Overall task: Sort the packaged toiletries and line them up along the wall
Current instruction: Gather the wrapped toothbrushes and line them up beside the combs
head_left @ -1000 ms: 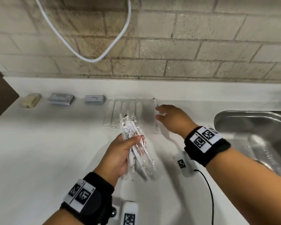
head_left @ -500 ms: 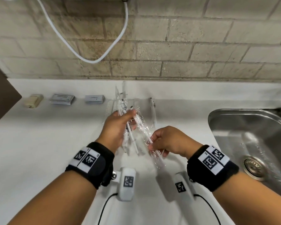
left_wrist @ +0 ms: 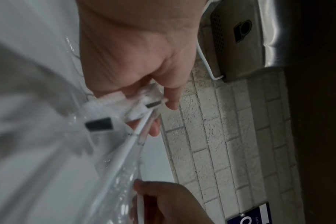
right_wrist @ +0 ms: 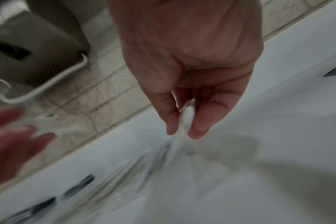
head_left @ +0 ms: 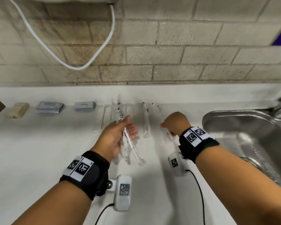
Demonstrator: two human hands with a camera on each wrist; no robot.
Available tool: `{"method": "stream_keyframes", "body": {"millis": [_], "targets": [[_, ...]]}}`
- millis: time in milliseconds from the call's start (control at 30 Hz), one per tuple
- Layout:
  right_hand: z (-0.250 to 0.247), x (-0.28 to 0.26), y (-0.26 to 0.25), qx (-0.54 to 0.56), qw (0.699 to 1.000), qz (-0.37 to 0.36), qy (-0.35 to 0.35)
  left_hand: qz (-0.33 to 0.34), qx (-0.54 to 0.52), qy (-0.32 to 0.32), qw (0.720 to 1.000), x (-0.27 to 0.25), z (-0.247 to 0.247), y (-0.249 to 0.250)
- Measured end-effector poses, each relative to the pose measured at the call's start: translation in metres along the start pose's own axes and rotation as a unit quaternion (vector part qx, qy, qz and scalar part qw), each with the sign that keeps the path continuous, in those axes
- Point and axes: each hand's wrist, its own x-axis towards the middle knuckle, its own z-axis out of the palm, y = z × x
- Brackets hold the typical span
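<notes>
Between the thumb and forefinger of the right hand a single clear-wrapped toothbrush is pinched near its white end, the fingers closed tight on the thin plastic and pointing down at the counter. Just left of it, one laid packet lies flat, its far end toward the wall, and open white surface separates the two. Farther left, the left hand grips a bundle of toothbrush packets, fingers curled round the crinkly clear sleeves, which stand tilted above more packets lined flat beneath it. Beyond that hand, along the back edge, sit a small grey box, a grey stack of sachets and a beige bar, each apart from the next. Right of the right hand, the steel sink cuts the counter short. Rough stone tile wall rises behind, with a white cord looping down.
</notes>
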Motion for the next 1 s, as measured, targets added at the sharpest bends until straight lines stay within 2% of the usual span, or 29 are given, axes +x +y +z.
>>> {"method": "stream_keyframes", "body": {"millis": [167, 267, 400, 500, 567, 733, 800, 900, 933, 1000], "targets": [[0.009, 0.028, -0.012, 0.016, 1.0, 0.003, 0.006, -0.032, -0.017, -0.027, 0.999, 0.003, 0.003, -0.011], [0.012, 0.033, -0.007, -0.018, 0.999, -0.027, 0.019, -0.038, -0.029, -0.04, 0.998, 0.006, 0.0, -0.013], [0.015, 0.029, 0.001, 0.028, 0.998, -0.06, 0.012, -0.063, -0.061, -0.06, 0.994, 0.007, -0.004, -0.012], [0.013, 0.028, -0.002, -0.064, 0.995, -0.079, -0.006, -0.073, -0.077, -0.063, 0.992, 0.007, -0.004, -0.015], [0.011, 0.025, -0.005, -0.087, 0.992, -0.087, -0.011, -0.062, -0.061, -0.065, 0.994, 0.006, -0.003, -0.016], [0.002, 0.004, -0.012, 0.037, 0.993, -0.107, 0.033, -0.025, -0.011, -0.082, 0.996, 0.001, -0.001, -0.013], [-0.001, -0.021, -0.018, 0.144, 0.981, -0.125, -0.046, -0.006, -0.016, -0.079, 0.997, -0.002, 0.0, -0.012], [0.005, -0.057, -0.018, 0.247, 0.931, -0.142, -0.229, 0.01, -0.031, -0.085, 0.996, -0.007, 0.006, -0.01], [0.01, -0.067, -0.018, 0.257, 0.921, -0.148, -0.254, 0.012, -0.038, -0.089, 0.995, -0.009, 0.009, -0.01], [0.021, -0.08, -0.018, 0.264, 0.925, -0.154, -0.227, 0.017, -0.038, -0.084, 0.996, -0.011, 0.014, -0.011]]}}
